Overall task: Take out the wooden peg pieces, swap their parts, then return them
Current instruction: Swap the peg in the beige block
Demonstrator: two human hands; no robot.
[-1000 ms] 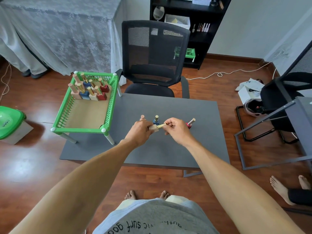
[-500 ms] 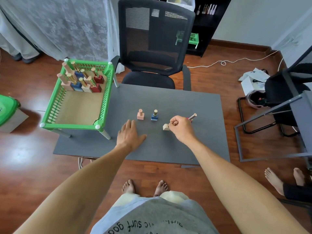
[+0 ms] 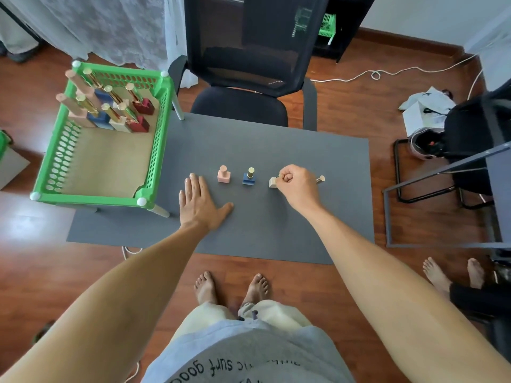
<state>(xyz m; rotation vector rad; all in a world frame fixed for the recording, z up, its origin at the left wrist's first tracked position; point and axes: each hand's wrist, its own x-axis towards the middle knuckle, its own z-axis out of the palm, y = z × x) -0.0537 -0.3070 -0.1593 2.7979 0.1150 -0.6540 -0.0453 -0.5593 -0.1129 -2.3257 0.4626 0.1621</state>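
Observation:
On the grey table [image 3: 318, 217] stand a pink peg piece [image 3: 224, 174] and a blue-based piece with a gold peg [image 3: 249, 177]. A cream block [image 3: 272, 183] sits to their right, and my right hand [image 3: 297, 185] is closed over the gold peg in its top. Another peg [image 3: 320, 179] pokes out from behind that hand; its base is hidden. My left hand [image 3: 199, 201] lies flat and empty on the table, left of the pink piece. The green basket [image 3: 150, 172] at the left holds several more peg pieces [image 3: 110, 109] along its far wall.
A black mesh chair [image 3: 254, 64] stands at the table's far edge. A dark metal frame [image 3: 442, 205] and a black chair are on the right. Another person's bare feet [image 3: 453, 275] rest on the floor at the lower right. A white cable lies on the wooden floor.
Both hands held the cream piece above the table. My left hand let go and now lies flat on the table. My right hand lowered the cream block onto the table.

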